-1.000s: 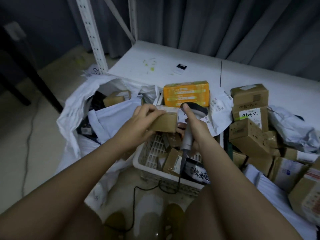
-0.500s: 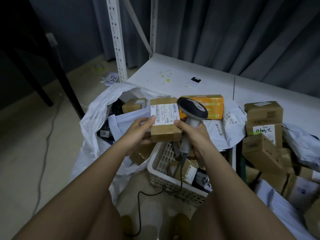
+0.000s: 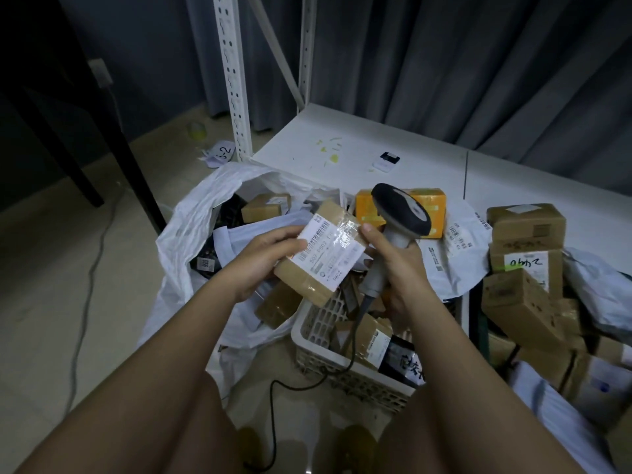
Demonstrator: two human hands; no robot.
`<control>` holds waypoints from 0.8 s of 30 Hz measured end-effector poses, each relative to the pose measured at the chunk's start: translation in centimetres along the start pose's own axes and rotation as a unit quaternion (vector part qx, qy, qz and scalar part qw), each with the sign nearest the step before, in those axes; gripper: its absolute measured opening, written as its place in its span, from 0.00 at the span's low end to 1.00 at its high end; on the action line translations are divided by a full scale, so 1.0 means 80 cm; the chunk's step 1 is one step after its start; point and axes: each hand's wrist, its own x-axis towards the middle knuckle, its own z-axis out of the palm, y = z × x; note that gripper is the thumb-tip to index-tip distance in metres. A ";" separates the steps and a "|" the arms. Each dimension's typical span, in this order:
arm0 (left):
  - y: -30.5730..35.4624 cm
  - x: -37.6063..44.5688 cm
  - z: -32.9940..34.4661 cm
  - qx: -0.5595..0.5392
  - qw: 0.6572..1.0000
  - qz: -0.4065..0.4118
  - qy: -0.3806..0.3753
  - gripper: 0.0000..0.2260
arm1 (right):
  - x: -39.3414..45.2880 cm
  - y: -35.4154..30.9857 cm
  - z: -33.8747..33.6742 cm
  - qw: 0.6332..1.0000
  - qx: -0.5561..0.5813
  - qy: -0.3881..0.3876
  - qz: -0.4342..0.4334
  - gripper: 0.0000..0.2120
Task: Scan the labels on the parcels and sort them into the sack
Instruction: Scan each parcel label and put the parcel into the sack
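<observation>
Holding item one, your left hand [image 3: 263, 261] grips a small brown parcel [image 3: 323, 258] from its left end, thumb on the white label [image 3: 330, 249], fingers wrapped underneath and out of sight. The label faces up and is tilted; a barcode and "P802" can be read, the finer print cannot. Item two: your right hand [image 3: 396, 268] clasps the grey handle of a scanner [image 3: 393, 230], its thumb reaching over to touch the parcel's right edge; the dark scanner head points away from you, so its window is hidden. Its cable [image 3: 307, 384] drops past the basket and runs out of view between your knees. Item three: a white sack [image 3: 191, 230] stands open just left of the parcel, with a brown box and dark goods inside, most of its contents shadowed. Item four: a white slotted basket [image 3: 318, 333] sits below your hands, holding more parcels, partly covered by your right forearm. Item five: an orange box [image 3: 434, 203] behind the scanner, half hidden by it. Item six: a heap of brown boxes [image 3: 523, 268] and pale mailers at right, cut off by the frame edge, one box marked with handwriting you cannot make out for certain. Item seven: a white shelf board [image 3: 342, 138] beyond, bearing yellowish flecks and a small dark-and-white object too small to identify.
</observation>
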 end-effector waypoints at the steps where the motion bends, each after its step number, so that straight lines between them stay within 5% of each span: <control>1: -0.001 -0.001 0.000 0.008 1.000 -0.003 -0.012 0.10 | -0.002 0.000 0.000 1.000 -0.003 -0.019 0.007 0.07; 5: -0.005 0.004 0.002 -0.003 0.999 -0.017 0.037 0.14 | -0.004 0.006 0.004 0.999 0.019 -0.026 0.039 0.06; 9: -0.014 0.005 0.007 -0.088 0.990 -0.113 0.014 0.33 | 0.004 0.009 0.007 0.997 0.046 0.058 0.036 0.11; 13: -0.017 -0.001 0.018 -0.124 0.985 -0.120 -0.005 0.31 | 0.007 0.012 0.008 0.995 0.059 0.080 0.028 0.12; 18: -0.021 0.010 -0.007 -0.129 0.984 -0.048 0.116 0.31 | 0.004 0.013 0.004 0.995 -0.058 0.078 0.035 0.17; 24: -0.042 0.023 -0.035 -0.097 0.975 -0.015 0.200 0.31 | -0.014 0.006 -0.001 0.975 -0.212 -0.046 0.051 0.15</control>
